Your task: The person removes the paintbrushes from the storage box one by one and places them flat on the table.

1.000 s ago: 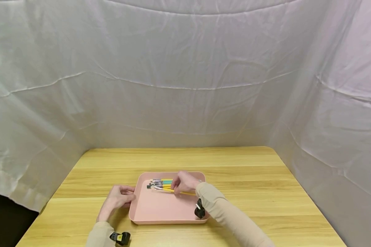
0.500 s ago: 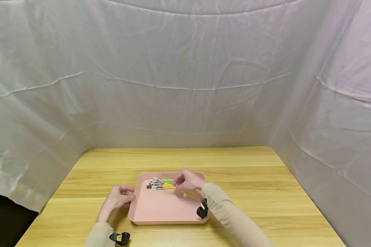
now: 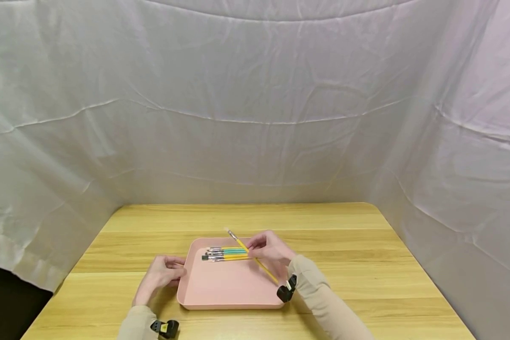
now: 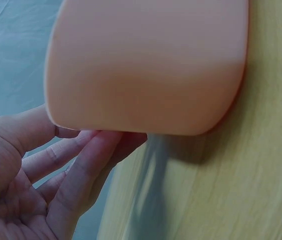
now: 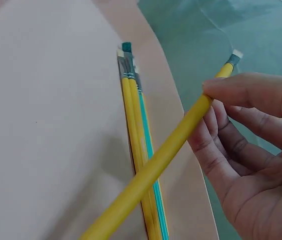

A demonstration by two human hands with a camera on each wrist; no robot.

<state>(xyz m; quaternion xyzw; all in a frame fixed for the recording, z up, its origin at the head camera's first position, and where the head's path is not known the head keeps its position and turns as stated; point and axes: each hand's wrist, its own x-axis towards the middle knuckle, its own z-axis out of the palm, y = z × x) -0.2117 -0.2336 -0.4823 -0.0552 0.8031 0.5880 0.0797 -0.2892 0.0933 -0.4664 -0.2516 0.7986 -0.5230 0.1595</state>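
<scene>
My right hand (image 3: 273, 248) pinches a yellow-handled paintbrush (image 3: 265, 270) between thumb and fingers, over the right part of a pink tray (image 3: 229, 292). The brush slants, its pale bristles up and to the far left, its handle end toward the wrist. In the right wrist view the lifted paintbrush (image 5: 168, 150) crosses above several other brushes (image 5: 137, 120), yellow and turquoise, lying side by side in the tray. Their bristles point left in the head view. At the tray's left side, my left hand (image 3: 160, 275) holds the edge, thumb and fingertips at the rim (image 4: 131, 131).
The tray rests on a wooden table (image 3: 335, 264) near its front. Grey curtains (image 3: 255, 141) hang behind and along both sides of the table. A small black camera (image 3: 167, 327) is strapped to the left wrist and another (image 3: 286, 290) to the right.
My right hand has lifted one yellow paintbrush out of the row and drawn it to the right, tilting its bristle end upward. The left hand and the tray have stayed in place.
</scene>
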